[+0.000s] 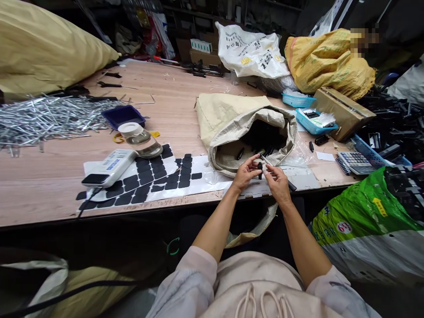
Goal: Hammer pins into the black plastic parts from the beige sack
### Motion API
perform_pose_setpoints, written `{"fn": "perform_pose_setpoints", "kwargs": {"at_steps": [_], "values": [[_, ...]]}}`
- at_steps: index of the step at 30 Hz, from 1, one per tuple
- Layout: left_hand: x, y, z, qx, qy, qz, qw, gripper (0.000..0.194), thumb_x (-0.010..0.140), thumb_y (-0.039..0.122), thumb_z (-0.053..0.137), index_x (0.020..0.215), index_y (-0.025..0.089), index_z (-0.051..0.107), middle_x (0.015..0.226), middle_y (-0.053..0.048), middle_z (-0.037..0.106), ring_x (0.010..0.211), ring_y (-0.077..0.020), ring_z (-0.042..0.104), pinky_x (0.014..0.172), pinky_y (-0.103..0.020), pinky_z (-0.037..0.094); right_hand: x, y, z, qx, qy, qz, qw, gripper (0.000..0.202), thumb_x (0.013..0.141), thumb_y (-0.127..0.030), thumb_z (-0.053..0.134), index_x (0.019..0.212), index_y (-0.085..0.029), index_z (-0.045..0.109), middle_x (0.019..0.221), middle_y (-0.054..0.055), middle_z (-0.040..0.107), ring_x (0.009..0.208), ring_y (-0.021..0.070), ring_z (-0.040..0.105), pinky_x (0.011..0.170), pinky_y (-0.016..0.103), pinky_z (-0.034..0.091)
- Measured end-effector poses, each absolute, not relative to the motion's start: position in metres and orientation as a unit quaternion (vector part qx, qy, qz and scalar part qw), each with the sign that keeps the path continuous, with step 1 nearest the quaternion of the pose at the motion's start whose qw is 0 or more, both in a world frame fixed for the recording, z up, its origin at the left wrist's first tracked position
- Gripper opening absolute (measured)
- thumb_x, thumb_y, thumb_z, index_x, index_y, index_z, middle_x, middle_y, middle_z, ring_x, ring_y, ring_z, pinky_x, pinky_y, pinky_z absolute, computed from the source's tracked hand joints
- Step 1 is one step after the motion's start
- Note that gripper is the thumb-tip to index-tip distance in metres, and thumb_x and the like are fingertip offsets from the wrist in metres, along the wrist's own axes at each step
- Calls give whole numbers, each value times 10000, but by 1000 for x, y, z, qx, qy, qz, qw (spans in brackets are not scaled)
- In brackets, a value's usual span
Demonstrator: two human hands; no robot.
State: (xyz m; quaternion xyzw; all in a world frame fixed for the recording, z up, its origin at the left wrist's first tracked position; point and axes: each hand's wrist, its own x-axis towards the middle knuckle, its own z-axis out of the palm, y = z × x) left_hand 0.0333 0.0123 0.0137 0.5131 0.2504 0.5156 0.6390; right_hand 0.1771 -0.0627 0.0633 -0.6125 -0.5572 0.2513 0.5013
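Observation:
Both hands meet just in front of the open mouth of a beige woven sack (232, 112) lying on the table. My left hand (247, 173) pinches a small black part (260, 171). Fingers closed, my right hand (277, 181) touches the same area from the right and holds a thin metal rod (266, 160), whose far end points toward the sack. Beneath the right hand a black handle-like piece (292, 186) sticks out at the table edge. Several dark pieces lie inside the sack's mouth.
Metal rods (53, 117) are heaped at the left, near a blue tray (124, 115), a jar (141, 140) and a white device (114, 168). Black stickers (145, 172) lie in front. Blue baskets (316, 126), a calculator (356, 162) and a green bag (357, 207) stand at the right.

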Motion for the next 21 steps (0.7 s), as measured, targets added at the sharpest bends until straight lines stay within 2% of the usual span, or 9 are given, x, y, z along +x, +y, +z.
{"fn": "perform_pose_setpoints", "kwargs": {"at_steps": [3,7,10,13,16,21], "values": [[35,12,12,526,242,515,632,918,720,322,895,1539,222,492,991,-17,696,898,-149,688,877,-286,562,175,-57,64,-614,-577,244,480,488,853,-493,672,1200,-164,769,1018,88,660,774,172,605,696,304,544],[39,10,11,544,232,505,629,948,725,403,907,1542,202,471,1013,-43,728,902,-166,706,891,-297,564,167,-52,61,-612,-577,217,496,361,853,-449,693,1072,-182,800,928,58,668,772,177,597,767,329,542],[41,7,14,554,246,495,622,779,744,459,884,1413,170,608,1054,-83,759,942,-206,722,918,-329,565,165,-50,61,-597,-575,200,522,305,873,-410,671,1031,-181,796,938,60,672,797,186,610,804,345,540],[42,5,20,596,279,479,581,468,802,500,816,1100,142,771,1007,-90,775,951,-229,713,912,-335,551,167,-48,62,-599,-579,183,522,287,861,-380,688,1044,-182,787,919,55,656,794,189,610,806,349,540],[41,4,24,638,306,462,534,362,840,497,768,912,142,782,873,-55,753,880,-215,683,842,-309,530,171,-46,65,-614,-587,175,498,258,832,-360,717,1010,-181,772,883,45,649,744,184,588,756,341,536],[38,3,24,666,327,456,492,285,859,421,735,801,142,716,744,-14,661,747,-162,586,723,-258,464,170,-44,70,-601,-632,154,464,170,822,-326,707,906,-179,710,879,48,650,744,185,580,727,328,517]]}}
